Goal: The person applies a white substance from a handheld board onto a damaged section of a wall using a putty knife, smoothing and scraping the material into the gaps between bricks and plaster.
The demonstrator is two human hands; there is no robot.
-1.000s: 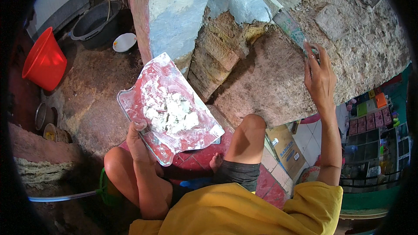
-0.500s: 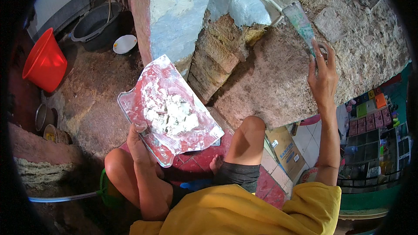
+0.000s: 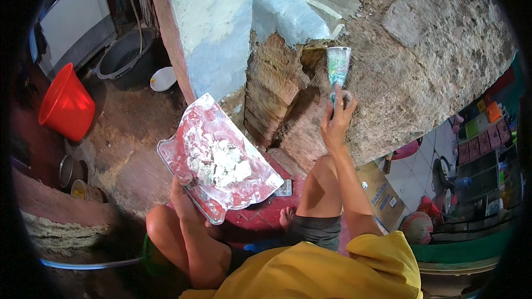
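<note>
My left hand grips the near left edge of a red board smeared with white, its thumb on top. A lumpy heap of white paste sits in the board's middle. In my right hand is a putty knife, blade pointing away from me and coated in green and white smears. The blade stands in front of the rough bare wall, just below a broken blue-painted ledge. Whether the blade touches the wall I cannot tell. Exposed brickwork shows under the ledge.
At left stand a red bucket, a black tub and a white plate. A metal bowl lies beyond my left knee. Cardboard leans beside my right knee, with a dish rack farther right.
My right hand has drawn the putty knife left and toward me, away from the grey patch by the ledge. The board stays in my left hand; the whole view has shifted slightly.
</note>
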